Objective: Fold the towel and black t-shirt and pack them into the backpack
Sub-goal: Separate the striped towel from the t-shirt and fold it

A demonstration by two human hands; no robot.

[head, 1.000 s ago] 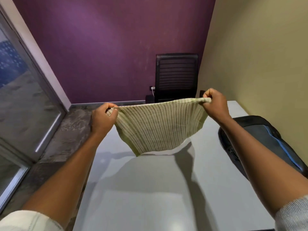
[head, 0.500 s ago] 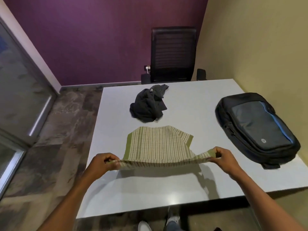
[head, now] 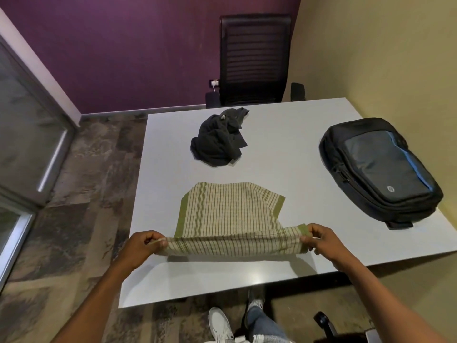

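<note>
A cream towel (head: 227, 214) with green stripes and green borders lies partly on the white table (head: 284, 149). Its far part rests flat; its near edge is lifted and stretched between my hands. My left hand (head: 142, 248) pinches the near left corner, and my right hand (head: 321, 240) pinches the near right corner. The black t-shirt (head: 218, 138) sits crumpled in a heap beyond the towel. A black and grey backpack (head: 378, 169) lies flat on the table's right side, zipped as far as I can see.
A black office chair (head: 254, 60) stands behind the table's far edge against the purple wall. A yellow wall runs along the right. A glass door is on the left. My feet and another chair's base show below the near table edge.
The towel came down from being held up in the air to lying on the table, its far part laid flat. My hands have lowered toward the near edge and still pinch the corners.
</note>
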